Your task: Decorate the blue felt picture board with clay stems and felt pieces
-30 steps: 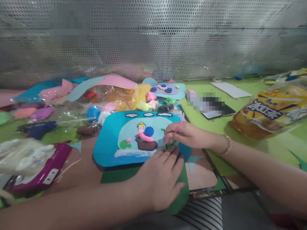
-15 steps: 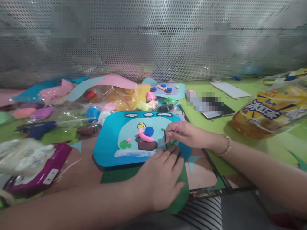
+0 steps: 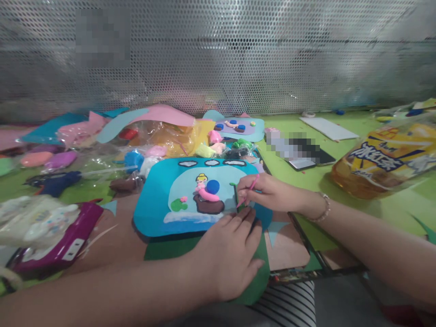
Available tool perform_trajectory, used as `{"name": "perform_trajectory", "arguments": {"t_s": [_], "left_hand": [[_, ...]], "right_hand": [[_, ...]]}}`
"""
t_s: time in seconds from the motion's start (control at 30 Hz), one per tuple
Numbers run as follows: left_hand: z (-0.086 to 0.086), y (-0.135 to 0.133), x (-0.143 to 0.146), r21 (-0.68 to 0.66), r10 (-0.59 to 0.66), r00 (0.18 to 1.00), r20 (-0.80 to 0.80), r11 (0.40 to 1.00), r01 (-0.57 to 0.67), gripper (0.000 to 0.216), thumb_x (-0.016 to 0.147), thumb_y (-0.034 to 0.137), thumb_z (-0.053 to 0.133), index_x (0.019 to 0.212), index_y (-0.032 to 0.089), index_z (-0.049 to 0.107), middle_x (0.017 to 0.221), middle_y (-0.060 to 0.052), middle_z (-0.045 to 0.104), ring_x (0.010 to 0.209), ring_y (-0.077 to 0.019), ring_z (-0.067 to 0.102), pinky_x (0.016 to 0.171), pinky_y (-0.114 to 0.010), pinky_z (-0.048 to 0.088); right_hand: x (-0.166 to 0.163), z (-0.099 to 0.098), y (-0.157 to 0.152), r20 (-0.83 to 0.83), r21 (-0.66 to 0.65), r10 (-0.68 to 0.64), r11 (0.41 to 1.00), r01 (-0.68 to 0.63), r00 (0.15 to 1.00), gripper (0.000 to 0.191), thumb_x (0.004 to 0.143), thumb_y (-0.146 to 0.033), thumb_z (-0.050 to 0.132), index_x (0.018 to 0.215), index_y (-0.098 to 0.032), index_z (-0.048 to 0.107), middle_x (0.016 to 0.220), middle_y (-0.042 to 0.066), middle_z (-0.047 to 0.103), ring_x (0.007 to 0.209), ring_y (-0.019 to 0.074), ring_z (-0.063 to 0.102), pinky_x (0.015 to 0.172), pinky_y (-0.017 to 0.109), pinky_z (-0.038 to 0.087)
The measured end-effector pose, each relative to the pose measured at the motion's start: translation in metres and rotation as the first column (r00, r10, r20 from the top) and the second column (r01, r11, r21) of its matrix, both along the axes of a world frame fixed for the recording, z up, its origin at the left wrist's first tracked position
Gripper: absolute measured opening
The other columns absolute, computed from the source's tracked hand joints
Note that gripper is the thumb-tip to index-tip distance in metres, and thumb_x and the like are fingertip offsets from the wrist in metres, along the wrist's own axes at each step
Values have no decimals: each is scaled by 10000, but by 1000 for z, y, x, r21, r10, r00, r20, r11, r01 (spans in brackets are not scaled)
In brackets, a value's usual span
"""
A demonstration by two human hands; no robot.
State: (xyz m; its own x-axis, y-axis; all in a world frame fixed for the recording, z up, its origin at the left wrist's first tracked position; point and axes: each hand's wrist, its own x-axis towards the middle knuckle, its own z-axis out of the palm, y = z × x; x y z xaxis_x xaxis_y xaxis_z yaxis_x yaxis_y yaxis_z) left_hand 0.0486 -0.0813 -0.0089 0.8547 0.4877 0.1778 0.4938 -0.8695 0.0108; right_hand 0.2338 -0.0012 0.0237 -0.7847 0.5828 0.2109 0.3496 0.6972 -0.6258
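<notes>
A blue foam picture board (image 3: pixel 153 200) lies in front of me, with a small clay figure (image 3: pixel 204 193) in pink, blue and brown on its pale centre. My left hand (image 3: pixel 226 256) lies flat with fingers stretched out on the board's lower right edge and the dark green sheet (image 3: pixel 170 247) under it. My right hand (image 3: pixel 267 193) pinches a thin pink modelling tool (image 3: pixel 248 188), its tip down at the board's right side beside a green clay stem.
Bags of coloured clay (image 3: pixel 153 145) and foam sheets crowd the far left. A purple case (image 3: pixel 57 250) sits at the left, a phone (image 3: pixel 306 161) and a yellow packet (image 3: pixel 388 156) at the right. A perforated metal screen (image 3: pixel 218 54) backs the green table (image 3: pixel 340 181).
Almost nothing differs; my right hand has shifted very slightly with the pink tool at the same spot. My left hand stays flat on the board.
</notes>
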Motion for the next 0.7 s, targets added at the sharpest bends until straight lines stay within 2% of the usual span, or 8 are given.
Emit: {"name": "perform_trajectory", "arguments": {"t_s": [0.23,0.43,0.57,0.7], "left_hand": [[-2,-1,1,-8,5,1000,-1,1000,-5,522,939,442,321,1289,70,430,1370,-202,414,1277,-318,366,1030,-422,260],[2,0,2,-41,-28,999,-24,999,27,493,940,423,334,1289,85,417,1386,-200,386,1284,-309,359,1046,-424,248],[6,1,3,-67,-31,998,-48,997,28,504,933,446,355,1294,96,396,1393,-205,367,1307,-314,323,1059,-426,241],[10,0,4,-69,-22,997,-73,997,17,492,932,454,353,1270,101,408,1354,-208,410,1300,-335,324,1059,-477,228]], "right_hand": [[-1,-2,1,-24,-2,2,1000,-2,1000,238,940,-235,376,820,-144,560,790,37,596,726,112,585,683,227,464],[0,-3,0,-76,-76,-32,997,26,997,205,928,-275,429,872,-141,573,830,47,620,769,120,599,708,238,484],[-5,-2,-5,-80,-120,-14,993,5,997,123,877,-181,495,927,-135,598,890,56,639,796,120,609,709,232,495],[-12,-5,-8,-118,-37,-20,999,15,993,157,840,-82,486,898,-145,618,873,46,663,775,109,619,696,214,500]]}}
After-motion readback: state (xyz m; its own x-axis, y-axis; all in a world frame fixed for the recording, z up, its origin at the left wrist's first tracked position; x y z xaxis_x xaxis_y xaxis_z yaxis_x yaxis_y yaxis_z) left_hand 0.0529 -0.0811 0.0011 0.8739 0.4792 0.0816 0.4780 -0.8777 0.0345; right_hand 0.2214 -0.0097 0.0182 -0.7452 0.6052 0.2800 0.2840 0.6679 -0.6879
